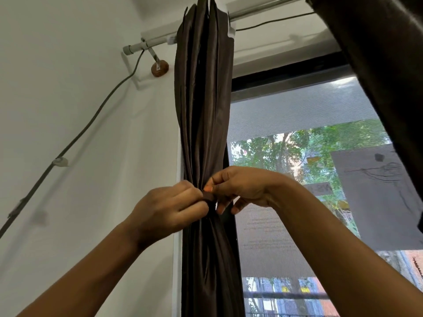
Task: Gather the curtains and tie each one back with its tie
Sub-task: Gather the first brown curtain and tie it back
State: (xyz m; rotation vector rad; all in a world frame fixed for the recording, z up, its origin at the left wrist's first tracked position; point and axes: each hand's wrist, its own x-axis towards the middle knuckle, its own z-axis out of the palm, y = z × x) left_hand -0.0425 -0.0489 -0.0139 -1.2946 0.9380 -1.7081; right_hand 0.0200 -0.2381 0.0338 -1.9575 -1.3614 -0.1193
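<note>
Cinching right at the waist, we've got both hands up on the gathered curtain [203, 99]. It hangs in tight folds from the rod [263, 12] at the left edge of the window [297, 110], close against the wall. Our left hand [169, 209] comes in from the wall side, fingers curled tight, its grip pinching the dark tie [208, 198] against the front of the bundle. Our right hand [242, 188] reaches in from the window side. Its thumb and forefinger pinch the same short band from above, and its other fingers hang loose just below.

Why so close together? We reckon the 2 ends are being brought to meet at the near face of the bundle, where we can watch them, with the folds squeezed narrow so the band reaches round. Knot or tab, we cannot tell, because the fingers cover the join.

The cloth looks glossy and slippery, so both grips probably need to hold until the tie is fastened, or the pleats could slide out and fan open.

Over at the upper right, well apart, the second curtain [377, 65] hangs dark across the corner with no tie showing on it. By our count, that's 1 in hand and 1 to go.
</note>
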